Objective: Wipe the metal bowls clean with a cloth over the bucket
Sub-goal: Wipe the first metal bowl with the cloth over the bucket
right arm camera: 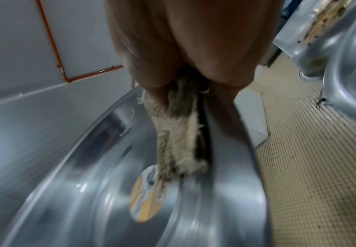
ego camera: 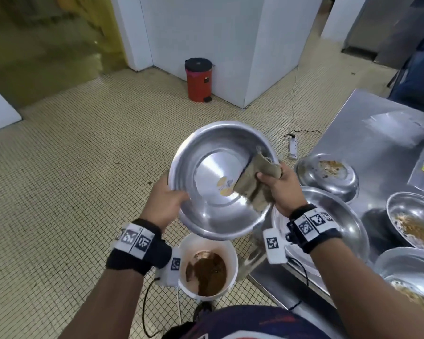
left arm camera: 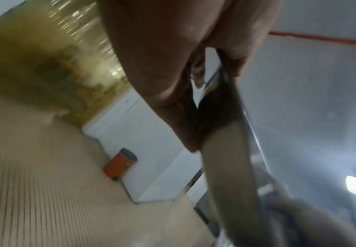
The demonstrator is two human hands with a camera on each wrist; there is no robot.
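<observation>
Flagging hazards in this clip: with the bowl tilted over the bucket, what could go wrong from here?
1. The left hand holds the tilted bowl by one rim only; wiping pressure could make it slip.
2. The cloth may push residue past the small bucket onto the floor, near the power strip.

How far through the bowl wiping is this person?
Done: the held bowl looks nearly clean, only a sticker inside. In hand: left hand holds it over the bucket; right hand wipes with the cloth. Left: soiled bowls on the counter.
</observation>
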